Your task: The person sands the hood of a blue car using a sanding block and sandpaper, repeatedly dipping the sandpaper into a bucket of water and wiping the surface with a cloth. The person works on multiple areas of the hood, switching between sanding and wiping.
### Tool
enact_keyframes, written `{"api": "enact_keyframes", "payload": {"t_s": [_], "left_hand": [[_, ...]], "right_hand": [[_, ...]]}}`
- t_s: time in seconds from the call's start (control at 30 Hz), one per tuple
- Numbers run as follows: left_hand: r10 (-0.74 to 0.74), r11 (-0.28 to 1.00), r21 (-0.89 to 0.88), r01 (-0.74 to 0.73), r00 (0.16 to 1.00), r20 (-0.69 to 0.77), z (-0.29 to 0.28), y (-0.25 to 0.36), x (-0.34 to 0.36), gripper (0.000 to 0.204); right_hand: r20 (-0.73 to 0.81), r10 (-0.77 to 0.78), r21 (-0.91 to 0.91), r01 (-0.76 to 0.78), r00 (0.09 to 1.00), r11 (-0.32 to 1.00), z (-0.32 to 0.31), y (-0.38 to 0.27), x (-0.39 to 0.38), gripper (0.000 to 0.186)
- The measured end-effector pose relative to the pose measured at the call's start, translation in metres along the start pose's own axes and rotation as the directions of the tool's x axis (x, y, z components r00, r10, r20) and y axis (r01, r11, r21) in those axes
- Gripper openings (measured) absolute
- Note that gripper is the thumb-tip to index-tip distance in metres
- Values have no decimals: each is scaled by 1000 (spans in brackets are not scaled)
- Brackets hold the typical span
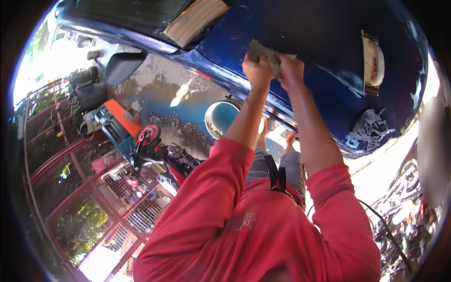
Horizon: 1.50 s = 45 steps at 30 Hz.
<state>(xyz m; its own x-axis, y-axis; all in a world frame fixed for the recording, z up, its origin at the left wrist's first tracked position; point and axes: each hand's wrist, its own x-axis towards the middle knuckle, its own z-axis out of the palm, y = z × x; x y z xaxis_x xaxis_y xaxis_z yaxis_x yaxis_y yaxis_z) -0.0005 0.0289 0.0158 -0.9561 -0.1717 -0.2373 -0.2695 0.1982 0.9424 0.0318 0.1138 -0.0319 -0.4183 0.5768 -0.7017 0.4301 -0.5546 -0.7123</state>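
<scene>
My left hand (256, 71) and my right hand (290, 70) are closed side by side on a crumpled grey-green pad (258, 49), held on or just over the dark blue car body (305, 33) near its lower edge. Whether it is cloth or paper I cannot tell. A wooden board (195, 22) lies above and to the left of my hands. To the right, a long pale tool (373, 63) lies on the panel, and a wadded grey rag (369, 124) sits farther down near the edge.
A bucket (221, 120) stands below the car, left of my bare feet. A side mirror (123, 65) juts out at left. An orange machine (115, 120) and a motorcycle (164, 167) stand before a red mesh fence (80, 174). A dark hose or cable (390, 239) runs at right.
</scene>
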Motion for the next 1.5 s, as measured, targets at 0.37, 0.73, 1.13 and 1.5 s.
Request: {"api": "enact_keyframes", "payload": {"t_s": [0.37,0.73,1.13,1.5], "left_hand": [[-260,790,-548,276,960,108,-47,-16,-15,33],[-421,754,-627,196,877,-233,-115,-30,20,46],[-167,890,-456,-7,926,-339,-122,-23,47,48],[-127,950,-311,10,926,-356,-125,-34,70,45]], "right_hand": [[239,-11,-3,12,971,1000,18,-20,-50,32],[434,77,-228,27,898,973,114,-2,-75,25],[520,46,-276,116,853,954,152,-27,-97,20],[359,179,-297,-70,916,952,163,-12,-73,21]]}}
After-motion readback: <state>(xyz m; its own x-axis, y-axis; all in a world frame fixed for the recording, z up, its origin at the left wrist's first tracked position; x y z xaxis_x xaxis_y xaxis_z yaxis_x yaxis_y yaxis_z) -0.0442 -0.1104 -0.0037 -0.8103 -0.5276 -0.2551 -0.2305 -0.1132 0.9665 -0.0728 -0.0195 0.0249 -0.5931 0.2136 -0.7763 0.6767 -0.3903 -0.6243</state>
